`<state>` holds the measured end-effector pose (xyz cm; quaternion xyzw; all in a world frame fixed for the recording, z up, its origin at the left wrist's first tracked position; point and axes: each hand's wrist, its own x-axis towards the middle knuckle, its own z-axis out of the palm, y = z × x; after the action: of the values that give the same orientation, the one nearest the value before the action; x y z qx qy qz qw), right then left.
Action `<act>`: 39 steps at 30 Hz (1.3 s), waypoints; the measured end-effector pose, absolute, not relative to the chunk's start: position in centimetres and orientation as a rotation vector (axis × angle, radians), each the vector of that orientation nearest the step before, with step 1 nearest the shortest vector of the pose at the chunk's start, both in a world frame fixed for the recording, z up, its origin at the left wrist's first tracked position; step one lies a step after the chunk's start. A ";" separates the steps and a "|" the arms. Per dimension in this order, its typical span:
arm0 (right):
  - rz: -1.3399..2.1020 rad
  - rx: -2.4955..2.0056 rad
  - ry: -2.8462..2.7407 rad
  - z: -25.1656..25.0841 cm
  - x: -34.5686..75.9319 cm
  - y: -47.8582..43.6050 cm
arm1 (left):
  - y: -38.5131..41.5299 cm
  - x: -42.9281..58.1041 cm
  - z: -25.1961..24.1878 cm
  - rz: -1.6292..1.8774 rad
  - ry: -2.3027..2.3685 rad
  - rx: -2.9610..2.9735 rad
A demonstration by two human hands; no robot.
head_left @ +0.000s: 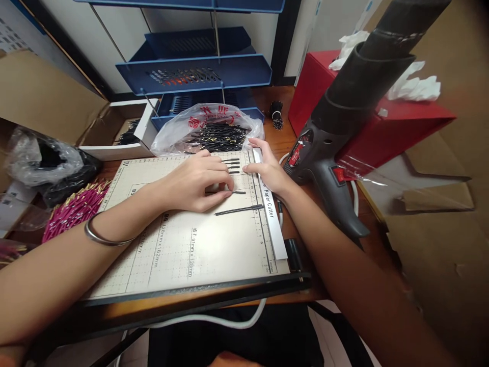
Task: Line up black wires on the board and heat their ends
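My left hand [196,181] lies on a beige paper cutter board [183,244], its fingers curled down and pressing on several short black wire pieces [231,164] near the cutter's rule. My right hand [265,168] rests on the white rule strip [269,209] at the board's right edge, fingers flat and together, holding it down beside the same wires. One longer black wire [239,209] lies loose on the board just below my left hand. A silver bangle sits on my left wrist.
A plastic bag of black wires [214,133] lies behind the board. Pink gold-tipped wires [74,209] are piled at left. A grey heat gun [332,153] stands right of the board, before a red box [385,127]. Blue trays [194,71] and cardboard boxes sit around.
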<state>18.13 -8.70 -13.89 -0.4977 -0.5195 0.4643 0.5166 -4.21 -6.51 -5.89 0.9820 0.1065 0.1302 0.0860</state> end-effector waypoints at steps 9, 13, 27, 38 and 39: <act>1.161 -1.122 -1.287 -14.6 18.7 -8.6 | -6.5 -4.3 -5.7 0.370 0.497 2.924; 1.131 -1.125 -1.330 -14.6 18.9 -8.5 | -6.4 -4.4 -5.8 0.410 0.568 2.956; 1.148 -1.093 -1.365 -14.2 19.0 -8.9 | -6.5 -4.4 -5.6 0.417 0.618 3.006; 1.169 -1.095 -1.363 -13.9 19.2 -9.1 | -6.1 -4.5 -6.1 0.461 0.670 2.987; 1.167 -1.094 -1.366 -13.9 19.3 -9.1 | -6.0 -4.5 -6.2 0.458 0.677 2.986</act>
<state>19.27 -9.15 -13.87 -0.4516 -0.5637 0.4817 0.4962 -4.54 -6.04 -6.16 0.9643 0.2186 0.1480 0.0230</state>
